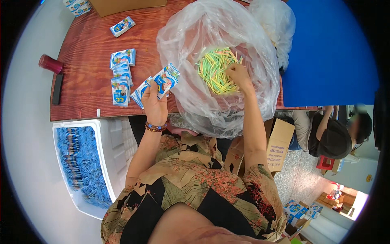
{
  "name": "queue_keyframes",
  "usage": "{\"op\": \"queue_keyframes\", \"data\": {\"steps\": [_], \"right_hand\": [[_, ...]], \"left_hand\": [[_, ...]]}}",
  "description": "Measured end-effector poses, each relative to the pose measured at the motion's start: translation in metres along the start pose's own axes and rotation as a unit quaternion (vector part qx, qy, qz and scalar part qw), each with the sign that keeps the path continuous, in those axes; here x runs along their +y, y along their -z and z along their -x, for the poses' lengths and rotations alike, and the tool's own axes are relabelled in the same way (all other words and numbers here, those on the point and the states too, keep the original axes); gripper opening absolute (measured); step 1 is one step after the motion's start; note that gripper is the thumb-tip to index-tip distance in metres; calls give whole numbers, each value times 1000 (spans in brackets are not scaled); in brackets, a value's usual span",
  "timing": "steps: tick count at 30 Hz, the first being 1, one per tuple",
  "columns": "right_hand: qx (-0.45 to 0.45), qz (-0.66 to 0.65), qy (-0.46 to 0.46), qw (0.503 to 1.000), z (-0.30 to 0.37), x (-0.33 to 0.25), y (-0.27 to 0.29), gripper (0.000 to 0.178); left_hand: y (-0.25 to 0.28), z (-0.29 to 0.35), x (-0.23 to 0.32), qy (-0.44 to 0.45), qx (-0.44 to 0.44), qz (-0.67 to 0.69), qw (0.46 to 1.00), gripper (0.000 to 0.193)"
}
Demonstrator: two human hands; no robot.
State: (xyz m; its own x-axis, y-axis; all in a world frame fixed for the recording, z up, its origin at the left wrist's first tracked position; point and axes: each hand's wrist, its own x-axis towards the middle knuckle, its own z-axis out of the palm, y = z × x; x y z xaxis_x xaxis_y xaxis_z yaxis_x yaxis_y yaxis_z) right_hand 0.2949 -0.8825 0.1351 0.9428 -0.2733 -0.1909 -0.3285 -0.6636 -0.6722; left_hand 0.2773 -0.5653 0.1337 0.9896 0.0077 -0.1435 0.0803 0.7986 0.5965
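Holds blue-and-white packets (167, 78) in the left hand (154, 105), just beside a clear plastic bag (178, 44). Has the right hand (239, 76) inside it, at thin pastel sticks (215, 70).

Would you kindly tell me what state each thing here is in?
Left hand: closed on printed packets
Right hand: at the coloured sticks, grip unclear
Clear plastic bag: open
Coloured sticks: loose, heaped inside the bag
Foam box: open, holding blue contents
Table packets: overlapping in a column
Lone packet: lying separately
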Motion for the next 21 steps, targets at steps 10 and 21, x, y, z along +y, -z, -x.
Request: {"op": "queue_keyframes", "data": {"steps": [10,21], "right_hand": [[77,-327,71,939,57,-92,3,22],[124,-126,438,881,79,-192,-60,13]], "left_hand": [[-6,4,1,4,22,34,999,11],[-1,8,20,-24,12,34,999,13]]}}
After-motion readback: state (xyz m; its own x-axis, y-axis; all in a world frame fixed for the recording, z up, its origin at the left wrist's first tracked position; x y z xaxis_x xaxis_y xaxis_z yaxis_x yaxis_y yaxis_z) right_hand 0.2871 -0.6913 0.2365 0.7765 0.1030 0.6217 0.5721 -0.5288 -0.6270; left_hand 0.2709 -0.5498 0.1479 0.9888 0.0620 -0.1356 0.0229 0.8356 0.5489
